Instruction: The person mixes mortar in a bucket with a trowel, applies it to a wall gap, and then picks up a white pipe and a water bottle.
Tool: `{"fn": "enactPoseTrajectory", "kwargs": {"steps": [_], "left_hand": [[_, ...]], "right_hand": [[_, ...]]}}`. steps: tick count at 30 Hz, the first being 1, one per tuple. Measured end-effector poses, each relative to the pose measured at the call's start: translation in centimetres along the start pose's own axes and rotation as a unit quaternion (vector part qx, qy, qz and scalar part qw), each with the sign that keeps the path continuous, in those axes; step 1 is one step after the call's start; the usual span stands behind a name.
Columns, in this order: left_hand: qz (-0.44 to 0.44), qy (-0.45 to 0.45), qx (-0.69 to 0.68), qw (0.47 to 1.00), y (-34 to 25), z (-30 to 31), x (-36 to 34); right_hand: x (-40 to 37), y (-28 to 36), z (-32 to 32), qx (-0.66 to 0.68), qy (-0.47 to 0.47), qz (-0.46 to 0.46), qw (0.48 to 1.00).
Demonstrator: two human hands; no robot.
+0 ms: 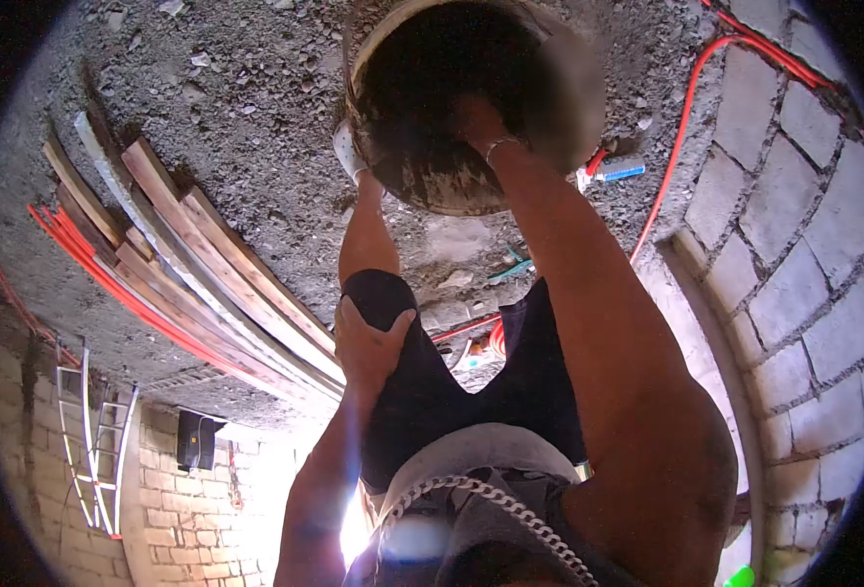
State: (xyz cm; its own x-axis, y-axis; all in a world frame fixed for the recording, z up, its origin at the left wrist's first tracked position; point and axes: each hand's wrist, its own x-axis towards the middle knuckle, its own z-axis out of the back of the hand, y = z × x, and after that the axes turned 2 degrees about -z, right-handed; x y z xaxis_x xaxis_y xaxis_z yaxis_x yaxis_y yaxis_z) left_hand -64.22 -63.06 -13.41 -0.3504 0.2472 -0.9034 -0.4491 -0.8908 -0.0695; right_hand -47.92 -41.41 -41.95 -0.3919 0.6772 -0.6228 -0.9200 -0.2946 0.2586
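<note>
A large round tub or opening with a pale rim and a dark inside is at the top of the view. My right arm reaches down into it. My right hand is in shadow there; its fingers and anything they touch are hidden. A bracelet circles that wrist. My left hand is wrapped round my bent left knee, thumb on the inner side. A foot in a light shoe stands beside the rim. Part of the tub's right side is blurred.
Long planks and orange pipes lie on the gravel ground at left. An orange hose runs along the block wall at right. A blue-and-white tube lies near the tub. A ladder leans at lower left.
</note>
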Motion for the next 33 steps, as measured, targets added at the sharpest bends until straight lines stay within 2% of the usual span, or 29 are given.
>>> {"fn": "enactPoseTrajectory", "kwargs": {"steps": [3,5,6,7,8,9,11,12,14,15,16,18,19,20,21,22,23,24,25,26,27,28,30,31,32,33], "left_hand": [[0.009,0.002,0.019,1.0,-0.1,-0.6,-0.2],[0.011,0.003,0.012,1.0,-0.3,-0.6,-0.2],[0.012,0.004,0.008,1.0,-0.3,-0.4,-0.4],[0.012,0.002,0.006,1.0,-0.4,-0.3,-0.3],[0.011,0.004,-0.001,1.0,-0.6,-0.2,-0.3],[0.01,0.008,-0.007,1.0,-0.6,0.0,-0.5],[0.004,0.009,-0.017,1.0,-0.5,0.2,-0.5],[0.002,0.012,-0.021,1.0,-0.5,0.1,-0.5],[0.006,0.008,-0.015,1.0,-0.4,0.0,-0.4],[0.013,0.005,-0.002,1.0,-0.3,-0.1,-0.4],[0.012,0.006,-0.002,1.0,-0.3,0.0,-0.3],[0.02,0.024,-0.016,0.999,-0.2,0.3,0.1],[0.022,0.022,-0.014,0.999,0.0,0.3,0.1],[0.019,0.018,-0.019,0.999,0.3,0.3,0.1],[0.017,0.014,-0.022,0.999,0.5,0.3,0.3],[0.023,0.014,-0.018,0.999,0.7,0.3,0.4],[0.023,0.016,-0.028,0.999,1.0,0.2,0.6],[0.022,0.017,-0.037,0.999,1.2,0.3,0.8],[0.033,0.026,-0.034,0.999,1.0,0.6,0.4],[0.042,0.037,-0.053,0.997,0.3,1.2,0.0],[0.037,0.03,-0.082,0.995,-0.6,1.4,0.7],[0.034,0.022,-0.089,0.995,-0.6,1.1,1.2],[0.013,-0.006,-0.065,0.998,0.4,0.5,0.5],[0.013,-0.003,-0.067,0.998,0.3,0.5,0.2],[0.007,-0.008,-0.067,0.998,0.1,0.7,0.3],[0.002,-0.015,-0.066,0.998,-0.1,0.9,0.5]], "right_hand": [[-1.6,-0.7,-0.8,0.006,0.039,0.046,0.998],[-2.3,-1.3,-0.1,0.199,0.054,0.024,0.978],[-2.6,-1.5,0.3,0.199,0.056,0.025,0.978],[-2.7,-1.7,1.1,0.375,0.133,-0.066,0.915],[-2.7,-1.6,1.9,0.532,0.203,-0.153,0.807],[-2.9,-1.7,2.9,0.531,0.203,-0.152,0.809],[-4.3,1.6,10.0,0.615,0.34,-0.33,0.63],[-5.0,2.3,11.1,0.612,0.339,-0.329,0.635],[-5.7,3.1,11.8,0.706,0.383,-0.364,0.472],[-5.6,3.6,11.4,0.731,0.398,-0.369,0.413],[-5.1,4.2,10.1,0.732,0.397,-0.369,0.413],[-3.0,4.4,4.5,0.751,0.312,-0.385,0.436],[-3.0,1.7,0.3,0.752,0.314,-0.384,0.434],[-2.1,-0.1,-4.3,0.647,0.248,-0.195,0.694],[2.0,0.3,-10.3,0.467,0.151,0.017,0.871],[1.8,1.7,-8.7,0.471,0.155,0.017,0.868],[1.2,4.4,-4.0,0.287,0.065,0.083,0.952],[0.9,6.1,-1.6,0.089,-0.029,0.146,0.985],[0.9,5.1,-2.8,0.093,-0.016,0.143,0.985],[1.0,2.9,-4.1,0.255,0.17,0.044,0.951],[2.4,1.1,-4.3,0.394,0.326,-0.047,0.858],[2.1,0.8,-4.4,0.389,0.322,-0.039,0.862],[-2.0,0.3,-5.9,0.464,0.076,-0.076,0.879],[-3.1,-1.1,-6.4,0.461,0.077,-0.079,0.88],[-3.4,-2.5,-6.4,0.344,0.031,0.031,0.938],[-3.3,-3.4,-6.7,0.218,-0.015,0.142,0.965]]}}
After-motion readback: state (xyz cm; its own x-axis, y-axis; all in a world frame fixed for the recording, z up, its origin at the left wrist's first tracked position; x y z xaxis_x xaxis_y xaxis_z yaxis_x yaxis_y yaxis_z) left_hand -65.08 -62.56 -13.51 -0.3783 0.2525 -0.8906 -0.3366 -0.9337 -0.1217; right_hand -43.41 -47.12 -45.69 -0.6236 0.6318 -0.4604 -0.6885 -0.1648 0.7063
